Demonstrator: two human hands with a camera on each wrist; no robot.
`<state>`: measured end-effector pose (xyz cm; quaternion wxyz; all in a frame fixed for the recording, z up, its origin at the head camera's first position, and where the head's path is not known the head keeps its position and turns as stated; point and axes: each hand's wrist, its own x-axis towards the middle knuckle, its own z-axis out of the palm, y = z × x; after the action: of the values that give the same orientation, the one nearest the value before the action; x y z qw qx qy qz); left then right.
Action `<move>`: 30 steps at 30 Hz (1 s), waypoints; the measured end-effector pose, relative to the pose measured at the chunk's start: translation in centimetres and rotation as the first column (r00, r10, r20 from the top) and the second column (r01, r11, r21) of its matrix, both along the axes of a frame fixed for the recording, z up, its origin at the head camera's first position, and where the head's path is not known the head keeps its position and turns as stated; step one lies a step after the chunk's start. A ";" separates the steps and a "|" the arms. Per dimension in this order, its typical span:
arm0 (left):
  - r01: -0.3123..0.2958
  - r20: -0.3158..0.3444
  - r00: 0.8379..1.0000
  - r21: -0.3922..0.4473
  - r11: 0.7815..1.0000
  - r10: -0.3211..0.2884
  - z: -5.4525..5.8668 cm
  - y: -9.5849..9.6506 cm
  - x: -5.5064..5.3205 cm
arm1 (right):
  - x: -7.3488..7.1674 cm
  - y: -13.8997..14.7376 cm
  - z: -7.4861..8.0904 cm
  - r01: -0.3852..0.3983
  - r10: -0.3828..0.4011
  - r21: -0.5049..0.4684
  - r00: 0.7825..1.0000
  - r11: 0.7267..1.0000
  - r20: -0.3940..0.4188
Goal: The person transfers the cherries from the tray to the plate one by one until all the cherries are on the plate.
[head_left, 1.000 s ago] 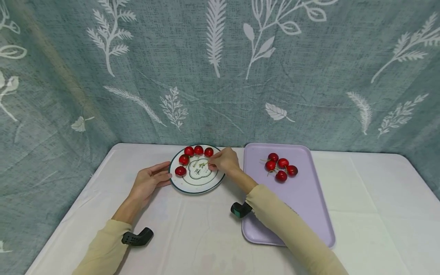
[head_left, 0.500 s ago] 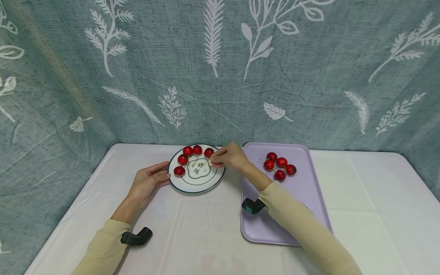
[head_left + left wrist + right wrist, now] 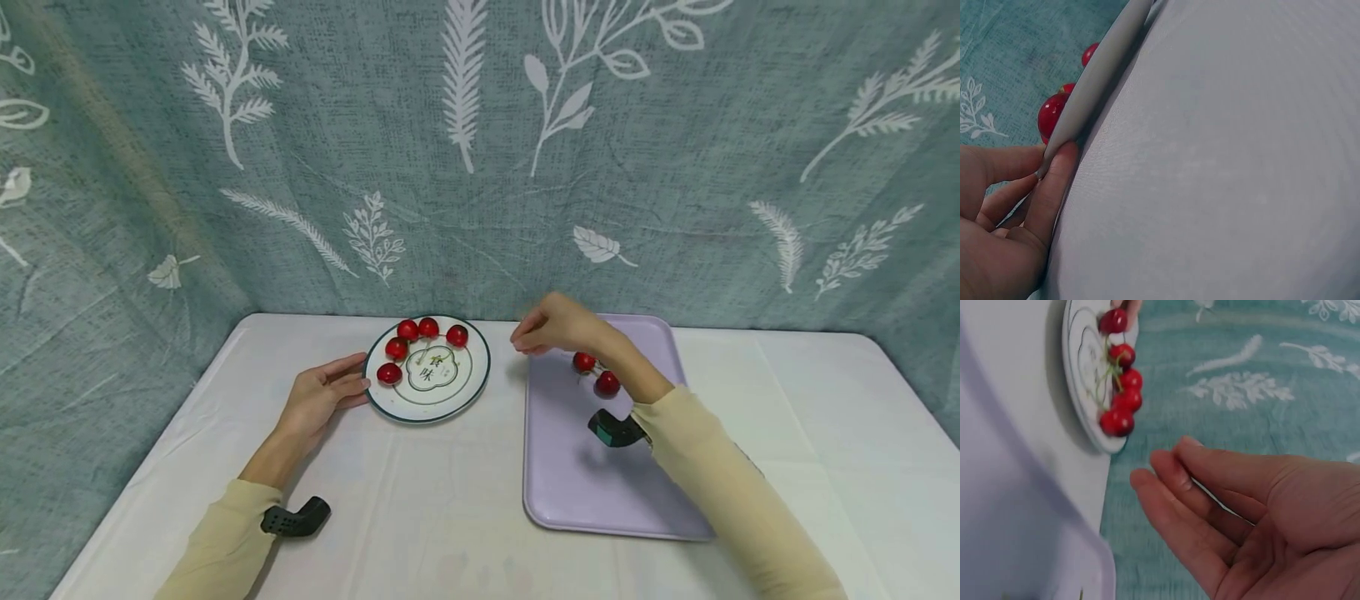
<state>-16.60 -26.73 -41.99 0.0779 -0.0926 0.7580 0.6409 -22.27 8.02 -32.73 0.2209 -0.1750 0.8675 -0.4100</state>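
My left hand (image 3: 318, 404) holds the left rim of a white plate (image 3: 423, 412) with a dark rim line. In the left wrist view, its fingers and thumb (image 3: 1054, 187) meet at the plate's edge. Several red cherries (image 3: 389, 374) with stems lie along the plate's left and far sides. My right hand (image 3: 562, 327) hovers over the far left corner of a lilac tray (image 3: 570, 492). Nothing is between its loosely bent fingers (image 3: 1172, 519) in the right wrist view. On the tray, two cherries (image 3: 607, 383) show beside the right wrist; my arm hides the area behind them.
A white cloth (image 3: 420, 517) covers the table under the plate and tray. Behind it hangs a teal curtain (image 3: 315, 150) with white leaf prints. Black wrist cameras (image 3: 615, 428) sit below both hands.
My right hand has let go of the cherry at the plate's far right and moved right to the tray, over some of its cherries. The left hand stays at the plate's rim.
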 end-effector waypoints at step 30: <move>0.003 -0.019 1.000 0.003 1.000 -0.003 0.1 0.1 0.2 | 1.1 6.9 -2.5 -0.147 0.203 0.299 0.965 0.943 -0.166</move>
<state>-16.41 -26.61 -41.89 0.0717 -0.0851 0.7577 0.6430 -21.21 14.97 -35.19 0.1934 -0.2577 0.9155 -0.2409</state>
